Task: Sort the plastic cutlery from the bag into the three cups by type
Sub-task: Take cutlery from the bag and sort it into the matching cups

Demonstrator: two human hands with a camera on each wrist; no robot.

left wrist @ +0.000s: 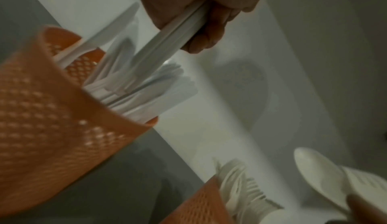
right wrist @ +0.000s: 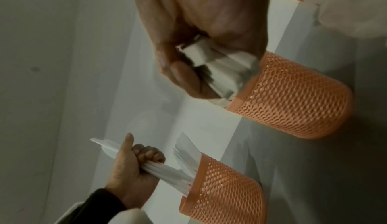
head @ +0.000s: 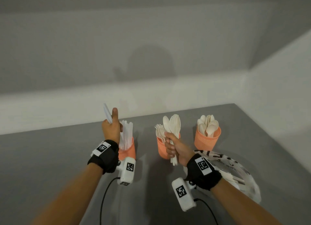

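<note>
Now the left hand (head: 111, 129) grips knives (head: 107, 113) over their cup (head: 128, 150); the right hand (head: 175, 148) clutches unsorted cutlery (head: 173, 125), awaiting sorting.

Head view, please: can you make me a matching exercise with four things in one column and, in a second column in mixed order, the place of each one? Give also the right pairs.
Things
1. knives
2. spoons
3. mixed bundle of cutlery
4. plastic bag

Places
A. lying on the grey table, behind the right wrist
B. standing in the orange cup farthest right
C. gripped in the right hand, in front of the middle cup
D. standing in the orange cup farthest left, next to the left hand

Pairs: 1-D, 2-B, 3-C, 4-A
</note>
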